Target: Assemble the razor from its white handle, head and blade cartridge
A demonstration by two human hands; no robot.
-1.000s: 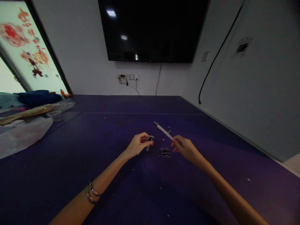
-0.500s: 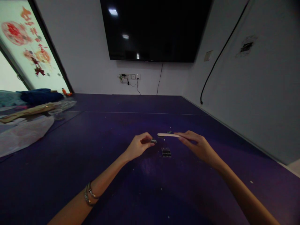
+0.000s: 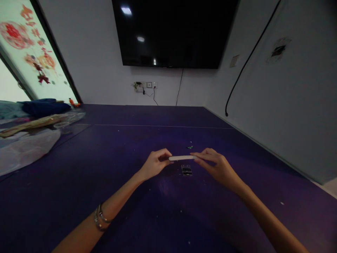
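Observation:
My right hand [image 3: 214, 163] pinches one end of a slim white stick [image 3: 182, 158], slightly curved and held almost level. The stick's other end reaches the fingertips of my left hand [image 3: 157, 162]. My left fingers are closed on a small dark electronic part, which is now mostly hidden behind the stick's tip; whether stick and part touch, I cannot tell. Below the stick, a small dark square piece that looks like a circuit board [image 3: 186, 170] lies on the purple surface [image 3: 147, 214]. A thin dark green piece [image 3: 190, 147] rests just beyond my hands.
White specks are scattered over the surface. On the left lie a sheet of clear plastic [image 3: 28, 149], a long tan strip [image 3: 34, 125] and blue cloth [image 3: 43, 107]. A large television [image 3: 173, 35] hangs on the far wall, and a black cable [image 3: 246, 63] runs down the right wall.
The white stick has moved left and slightly down with my right hand, so its tip now covers the small part at my left fingertips. My left hand has stayed put.

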